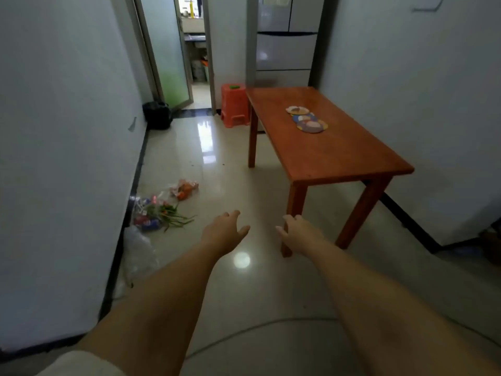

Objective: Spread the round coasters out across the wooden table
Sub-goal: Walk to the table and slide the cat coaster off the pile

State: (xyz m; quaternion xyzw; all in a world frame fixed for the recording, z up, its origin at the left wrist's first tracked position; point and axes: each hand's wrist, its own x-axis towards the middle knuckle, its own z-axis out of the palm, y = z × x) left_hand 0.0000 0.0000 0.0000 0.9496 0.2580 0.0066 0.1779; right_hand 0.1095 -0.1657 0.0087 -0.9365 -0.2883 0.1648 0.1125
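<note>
Figure: approach to the work, nothing yet handled. Both arms are stretched forward over the tiled floor, short of the wooden table. The left hand (225,230) has its grip open, fingers loosely spread and empty; the right hand (294,233) likewise has an open, empty grip, fingers slightly curled, seen in front of the near table leg. The round coasters (306,118) lie on the surface (339,153) toward its far half, a short overlapping row of what looks like three or more printed discs, well apart from either hand.

Risks, as judged from here: the coasters overlap, so a careless slide may drag two together instead of parting them; a disc pushed too far toward the table's open left or near edge could drop to the floor. The glossy tiles and the plastic bags of vegetables (165,210) on the floor by the left wall could trip or slip a step. An orange plastic stool (235,105) stands just beside the table's far corner.

Writing: none legible; the coaster prints are coloured pictures too small to read, and the bags show no readable brand
</note>
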